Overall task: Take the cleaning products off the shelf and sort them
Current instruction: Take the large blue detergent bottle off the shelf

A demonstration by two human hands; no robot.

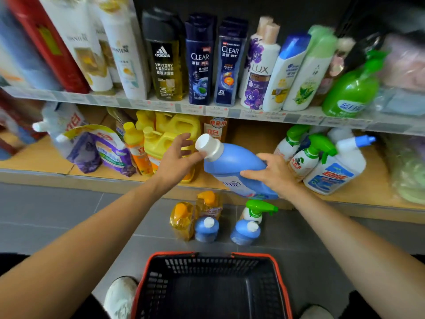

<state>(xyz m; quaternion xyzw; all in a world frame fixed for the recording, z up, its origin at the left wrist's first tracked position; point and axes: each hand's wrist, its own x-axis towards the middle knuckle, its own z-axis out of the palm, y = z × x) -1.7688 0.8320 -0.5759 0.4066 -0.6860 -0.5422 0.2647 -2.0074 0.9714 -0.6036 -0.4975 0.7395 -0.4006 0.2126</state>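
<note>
Above floor bottles, right hand [273,173] grips blue bottle [232,166] under CLEAR shampoos [200,61].

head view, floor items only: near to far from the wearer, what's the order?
basket → two blue bottles → orange-capped yellow bottle → green-trigger spray bottle → second orange-capped bottle → bottom shelf edge

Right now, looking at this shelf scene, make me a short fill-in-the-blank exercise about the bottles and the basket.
1. The right hand grips the body of a tilted ____ bottle with a white cap.
2. The left hand touches that bottle near its ____.
3. On the floor, ____ blue bottles stand beside the orange-capped ones.
4. The basket with the red rim holds ____.

Missing words: blue; cap; two; nothing
</note>
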